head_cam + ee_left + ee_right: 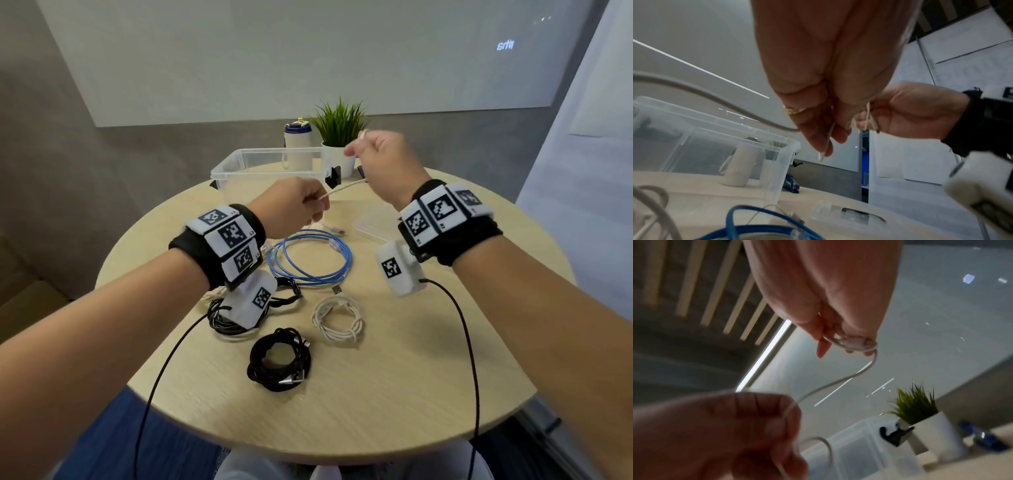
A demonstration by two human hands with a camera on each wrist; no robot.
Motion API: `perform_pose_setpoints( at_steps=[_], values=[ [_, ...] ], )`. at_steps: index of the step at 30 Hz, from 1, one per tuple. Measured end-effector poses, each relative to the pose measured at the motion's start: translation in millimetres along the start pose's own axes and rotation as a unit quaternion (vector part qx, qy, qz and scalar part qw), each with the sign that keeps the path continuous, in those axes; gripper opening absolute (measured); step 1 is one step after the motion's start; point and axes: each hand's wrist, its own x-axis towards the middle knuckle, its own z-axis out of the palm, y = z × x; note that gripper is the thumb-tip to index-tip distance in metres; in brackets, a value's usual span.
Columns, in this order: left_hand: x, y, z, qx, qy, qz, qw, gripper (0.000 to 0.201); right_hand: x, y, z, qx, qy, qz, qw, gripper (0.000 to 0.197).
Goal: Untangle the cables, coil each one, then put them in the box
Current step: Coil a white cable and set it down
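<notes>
A thin white cable (342,188) stretches between both raised hands above the table. My left hand (301,205) pinches one stretch of it; the rest trails down to the table. My right hand (373,161) holds the cable's plug end (853,342) with a small loop curled round its fingers. The clear plastic box (270,161) stands open behind the hands. On the table lie a coiled blue cable (308,257), a coiled white cable (337,318), a coiled black cable (279,359) and a black-and-white bundle (222,318) partly hidden under my left wrist.
The box's clear lid (371,228) lies flat on the round wooden table (376,377) under my right wrist. A potted plant (339,137) and a white bottle (297,144) stand behind the box. A blue stapler (790,185) sits near the box's corner.
</notes>
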Motion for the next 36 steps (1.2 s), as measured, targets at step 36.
perform_pose_setpoints(
  at_steps=[36],
  values=[
    [13,8,27,-0.080,-0.037,-0.068,0.994,0.017,15,10,-9,0.137,0.056,0.026,0.989,0.027]
  ],
)
